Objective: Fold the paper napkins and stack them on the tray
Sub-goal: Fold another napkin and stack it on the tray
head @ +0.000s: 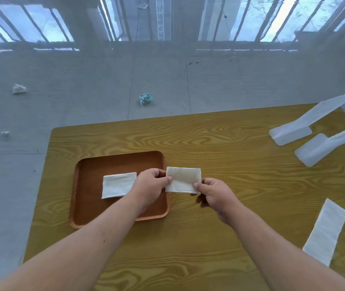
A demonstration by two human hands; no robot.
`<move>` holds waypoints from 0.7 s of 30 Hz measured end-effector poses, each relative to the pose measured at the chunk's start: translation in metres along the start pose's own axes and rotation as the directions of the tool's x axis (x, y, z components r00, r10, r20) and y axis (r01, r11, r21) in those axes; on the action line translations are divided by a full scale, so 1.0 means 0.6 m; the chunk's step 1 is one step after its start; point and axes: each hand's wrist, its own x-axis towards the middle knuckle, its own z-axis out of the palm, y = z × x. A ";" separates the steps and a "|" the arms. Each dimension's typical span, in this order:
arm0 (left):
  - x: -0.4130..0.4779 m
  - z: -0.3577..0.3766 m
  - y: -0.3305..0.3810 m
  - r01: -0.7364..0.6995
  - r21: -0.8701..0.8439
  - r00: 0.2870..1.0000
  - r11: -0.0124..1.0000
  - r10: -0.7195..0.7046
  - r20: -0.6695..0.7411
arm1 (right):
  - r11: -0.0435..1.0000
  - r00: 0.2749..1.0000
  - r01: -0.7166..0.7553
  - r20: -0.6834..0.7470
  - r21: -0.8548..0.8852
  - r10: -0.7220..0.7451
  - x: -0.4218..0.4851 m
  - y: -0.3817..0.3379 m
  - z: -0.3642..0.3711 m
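wood-grain table (230, 148) | both hands (150, 185) (213, 194) pinch folded rectangular napkin (183, 179)

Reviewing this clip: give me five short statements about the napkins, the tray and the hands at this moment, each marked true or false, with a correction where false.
1. One folded napkin already lies in the tray. True.
2. The held napkin is pinched by the right hand alone. False: the left hand grips its left edge too.
3. The held napkin is to the right of the tray. True.
4. The long napkin near the table's right edge sits in the tray. False: it lies on the wooden table, far from the tray.
5. The tray holds a stack of several napkins. False: only one shows there.
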 end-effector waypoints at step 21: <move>0.013 -0.254 -0.116 0.099 0.355 0.944 0.929 0.026 -0.329 | 0.707 0.986 0.167 0.100 -0.687 -0.135 0.068 -0.056 0.259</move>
